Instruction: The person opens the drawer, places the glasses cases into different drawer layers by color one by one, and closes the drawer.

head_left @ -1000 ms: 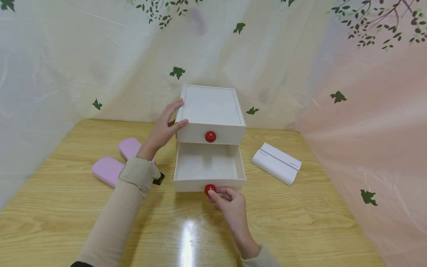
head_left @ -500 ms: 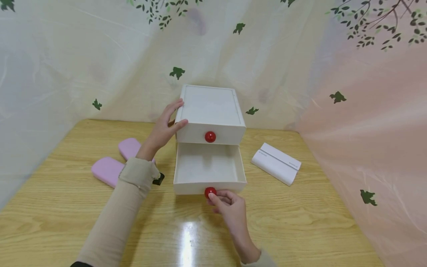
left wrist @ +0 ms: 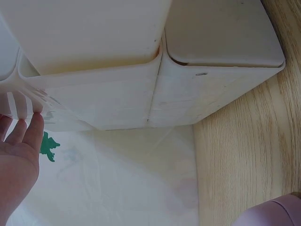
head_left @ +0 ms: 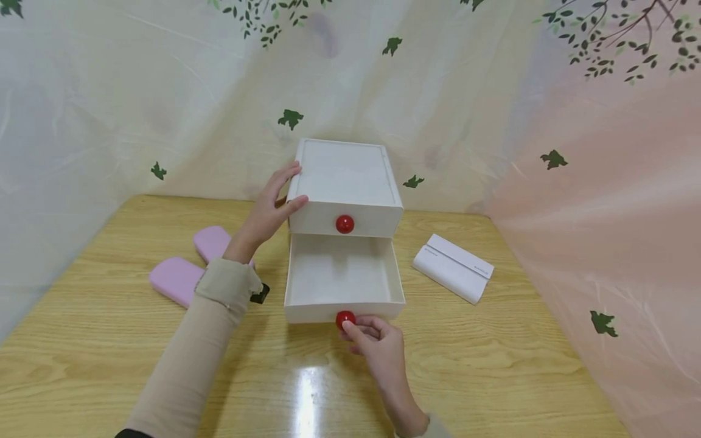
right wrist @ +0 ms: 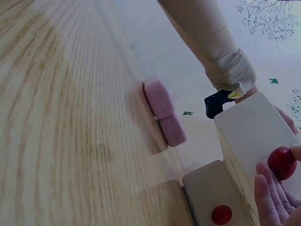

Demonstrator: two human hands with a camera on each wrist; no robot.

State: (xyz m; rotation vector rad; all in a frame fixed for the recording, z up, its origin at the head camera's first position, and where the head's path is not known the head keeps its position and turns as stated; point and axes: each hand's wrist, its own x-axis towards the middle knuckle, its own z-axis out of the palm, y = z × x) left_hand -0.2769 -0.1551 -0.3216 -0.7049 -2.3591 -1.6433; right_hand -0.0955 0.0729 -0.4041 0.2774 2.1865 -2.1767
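A white drawer unit [head_left: 347,173] with red knobs stands on the table, and its middle drawer [head_left: 345,274] is pulled out with nothing visible inside. My right hand [head_left: 380,353] pinches that drawer's red knob [head_left: 345,320] between thumb and fingers. Against the unit's upper left side rests my left hand [head_left: 263,213], thumb on the front top edge and fingers spread fairly straight. The left wrist view shows those fingertips touching the side wall. Below the pulled drawer, the right wrist view shows a closed lower drawer [right wrist: 207,188] with its own red knob [right wrist: 221,215].
Two pink rounded cases [head_left: 176,278] lie at the left, partly behind the left forearm. A white folded flap case [head_left: 453,269] lies right of the unit on the wooden table [head_left: 493,365]. A leaf-printed sheet [head_left: 219,109] hangs behind and at both sides.
My right hand has drawn the middle drawer slightly further out toward me, the knob staying in its pinch. The left hand stays where it was on the unit.
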